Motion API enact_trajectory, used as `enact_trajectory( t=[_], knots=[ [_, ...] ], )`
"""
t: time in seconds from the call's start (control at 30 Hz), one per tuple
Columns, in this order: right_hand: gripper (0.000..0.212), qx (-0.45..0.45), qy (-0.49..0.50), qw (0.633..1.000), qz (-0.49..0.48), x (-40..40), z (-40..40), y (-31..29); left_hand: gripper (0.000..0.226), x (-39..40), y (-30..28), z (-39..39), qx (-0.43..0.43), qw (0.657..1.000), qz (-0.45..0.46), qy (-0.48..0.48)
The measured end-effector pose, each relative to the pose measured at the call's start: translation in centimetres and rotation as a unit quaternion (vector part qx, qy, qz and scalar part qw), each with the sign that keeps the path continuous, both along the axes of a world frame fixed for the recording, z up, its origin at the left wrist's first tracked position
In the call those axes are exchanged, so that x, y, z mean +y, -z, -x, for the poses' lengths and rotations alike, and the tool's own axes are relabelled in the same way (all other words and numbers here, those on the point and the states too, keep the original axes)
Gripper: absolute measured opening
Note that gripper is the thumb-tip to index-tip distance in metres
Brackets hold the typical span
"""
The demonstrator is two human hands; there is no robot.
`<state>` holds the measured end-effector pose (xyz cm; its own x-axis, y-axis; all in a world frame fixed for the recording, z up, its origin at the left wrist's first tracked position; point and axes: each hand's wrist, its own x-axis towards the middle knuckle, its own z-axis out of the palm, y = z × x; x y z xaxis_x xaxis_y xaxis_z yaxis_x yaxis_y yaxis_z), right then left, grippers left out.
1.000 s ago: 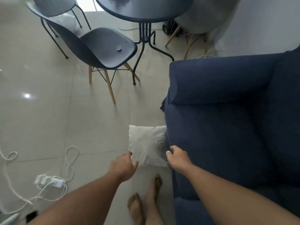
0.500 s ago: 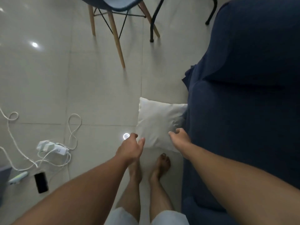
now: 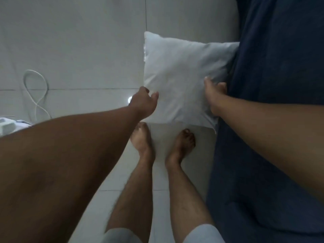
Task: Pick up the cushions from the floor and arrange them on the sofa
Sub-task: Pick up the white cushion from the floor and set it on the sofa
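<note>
A white square cushion (image 3: 180, 78) rests on the pale tiled floor, its right edge pressed against the dark blue sofa (image 3: 280, 85). My left hand (image 3: 144, 101) grips the cushion's lower left edge, thumb on top. My right hand (image 3: 213, 95) holds its lower right side, fingers tucked between cushion and sofa. Part of the cushion's right corner is hidden behind the sofa front.
My bare feet (image 3: 143, 141) stand on the tiles just below the cushion, close to the sofa front. A white cable loop (image 3: 36, 90) and a white power strip (image 3: 7, 126) lie on the floor at the left.
The view has dropped closer to the floor and the chairs have left the frame. Both hands have closed in from hovering near the cushion to gripping its two lower sides.
</note>
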<state>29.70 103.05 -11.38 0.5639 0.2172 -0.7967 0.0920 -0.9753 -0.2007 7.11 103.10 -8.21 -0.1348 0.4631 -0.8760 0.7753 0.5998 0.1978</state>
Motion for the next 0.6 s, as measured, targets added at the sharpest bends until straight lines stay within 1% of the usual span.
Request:
enact_trajectory(
  t=[0.1, 0.17, 0.23, 0.27, 0.33, 0.37, 0.4, 0.47, 0.5, 0.53, 0.6],
  knots=[
    [0.087, -0.023, 0.023, 0.999, 0.009, -0.3, -0.6, 3.5, 0.062, 1.1, 3.7, 0.1, 0.0, 0.998, -0.034, -0.045],
    [0.102, -0.016, 0.027, 0.999, 0.018, -0.7, -0.7, 5.0, 0.067, 1.7, 5.6, -0.1, -0.011, 0.994, -0.044, -0.098],
    [0.12, 0.008, 0.035, 0.999, 0.016, -1.2, -0.6, 6.2, 0.069, 1.8, 7.0, -0.2, -0.026, 0.989, -0.026, -0.142],
    [0.132, 0.028, 0.045, 0.999, 0.013, -1.4, -0.8, 7.3, 0.07, 1.7, 7.6, -0.2, -0.03, 0.987, -0.017, -0.155],
    [0.168, 0.048, 0.061, 0.996, 0.032, -1.6, -1.3, 9.4, 0.074, 1.4, 8.5, 0.6, -0.02, 0.985, -0.008, -0.174],
    [0.174, 0.071, 0.062, 0.995, 0.044, -1.5, -1.3, 9.8, 0.079, 1.3, 8.8, 1.4, -0.006, 0.983, -0.002, -0.183],
    [0.162, 0.112, 0.054, 0.991, 0.054, -1.5, -1.4, 9.6, 0.084, 1.3, 9.1, 2.4, 0.011, 0.981, 0.005, -0.195],
    [0.115, 0.169, 0.018, 0.983, 0.066, -0.8, -0.1, 6.8, 0.094, 1.7, 9.8, 4.8, 0.046, 0.974, 0.02, -0.219],
    [0.102, 0.183, -0.001, 0.981, 0.064, -0.7, -0.1, 6.6, 0.097, 2.0, 10.1, 5.8, 0.055, 0.973, 0.03, -0.222],
    [0.1, 0.19, -0.019, 0.98, 0.057, -0.5, -0.3, 7.0, 0.097, 2.4, 10.3, 6.7, 0.055, 0.973, 0.042, -0.22],
    [0.114, 0.183, -0.021, 0.983, 0.028, -0.3, -0.5, 7.2, 0.098, 2.9, 10.1, 7.5, 0.036, 0.972, 0.062, -0.222]
  ],
)
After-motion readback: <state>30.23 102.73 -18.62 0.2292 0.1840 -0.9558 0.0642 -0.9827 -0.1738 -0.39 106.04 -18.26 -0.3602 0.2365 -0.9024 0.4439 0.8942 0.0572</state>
